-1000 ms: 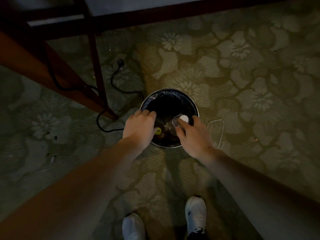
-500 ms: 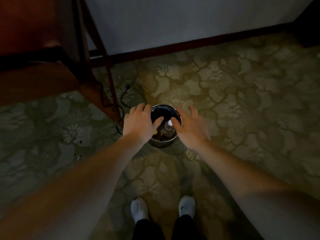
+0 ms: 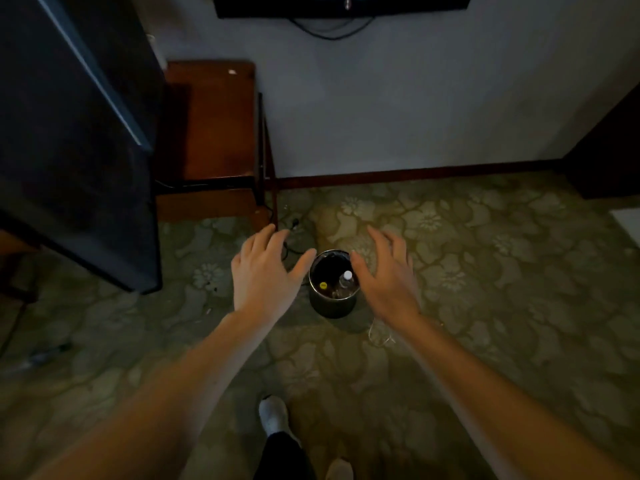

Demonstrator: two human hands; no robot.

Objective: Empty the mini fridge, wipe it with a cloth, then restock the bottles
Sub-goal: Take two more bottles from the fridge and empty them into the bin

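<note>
A small round metal bin (image 3: 333, 308) with a black liner stands on the patterned carpet. Inside it stand a clear bottle with a white cap (image 3: 346, 278) and a bottle with a yellow cap (image 3: 323, 285). My left hand (image 3: 265, 271) hovers above the bin's left side, fingers spread, holding nothing. My right hand (image 3: 386, 275) hovers above its right side, also spread and empty. The dark mini fridge (image 3: 74, 140) fills the upper left, with its door edge toward me.
A wooden stand (image 3: 211, 133) sits against the white wall behind the fridge, with a black cable (image 3: 292, 233) trailing on the carpet. A TV edge (image 3: 341, 5) hangs at the top. A thin wire object (image 3: 381, 336) lies right of the bin. My feet are below.
Both hands have let go of the bottles in the bin and lifted away, fingers spreading. The view has risen and pulled back, bringing the fridge and wall into sight.
</note>
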